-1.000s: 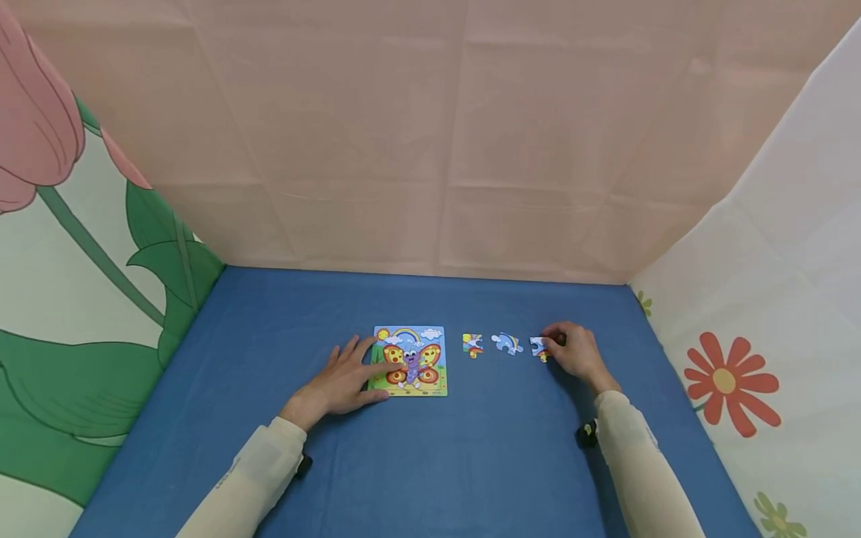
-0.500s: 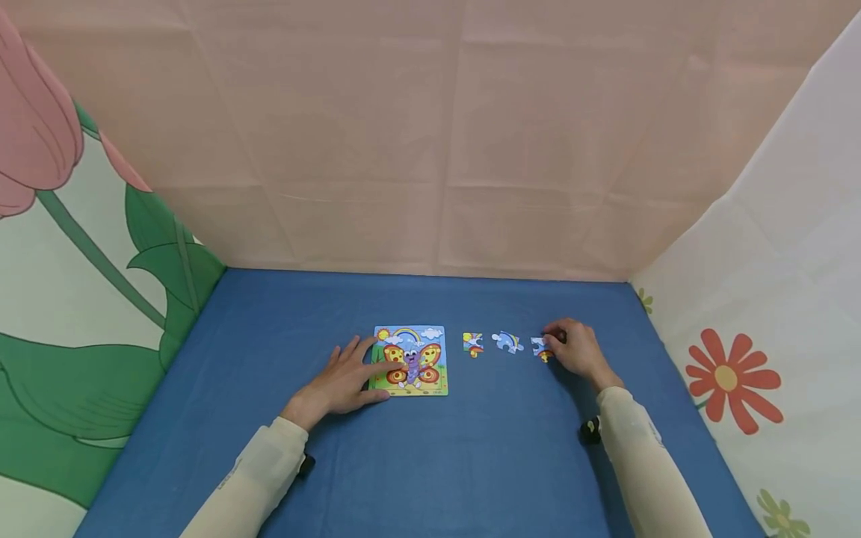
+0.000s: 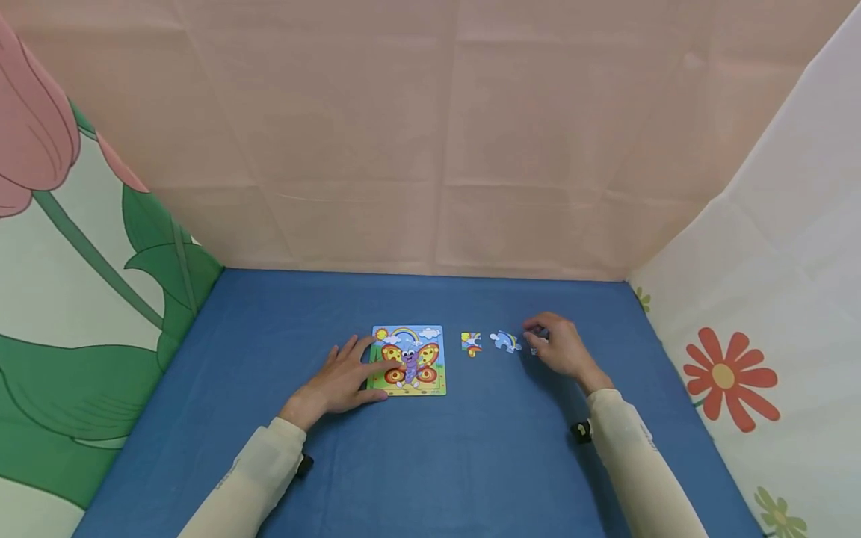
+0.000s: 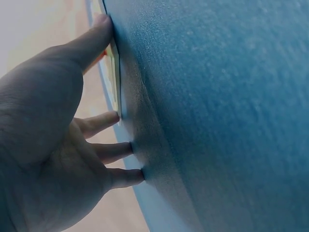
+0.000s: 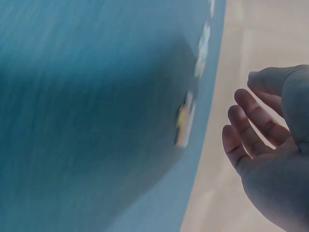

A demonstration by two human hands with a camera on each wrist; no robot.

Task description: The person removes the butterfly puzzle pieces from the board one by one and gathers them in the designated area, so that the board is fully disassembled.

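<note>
A square butterfly puzzle board (image 3: 427,335) lies flat on the blue cloth. My left hand (image 3: 339,382) rests on its left side, fingers spread, with thumb and a fingertip touching the board's edge in the left wrist view. To the right of the board sit a yellow-and-blue puzzle piece (image 3: 470,341) and a rainbow puzzle piece (image 3: 502,341), apart from each other. My right hand (image 3: 563,348) hovers over a third puzzle piece (image 5: 185,121), mostly covering it in the head view. The right wrist view shows that hand raised off the cloth, fingers loosely bent, nothing between them.
Blue cloth (image 3: 430,463) covers the table. A plain beige backdrop (image 3: 430,149) rises behind it. A panel with a printed tulip (image 3: 40,112) stands at the left, and a white panel with a red flower (image 3: 723,375) at the right.
My right hand has let go of the rightmost puzzle piece, lifted and shifted left over it. The left hand stays where it was on the board.
</note>
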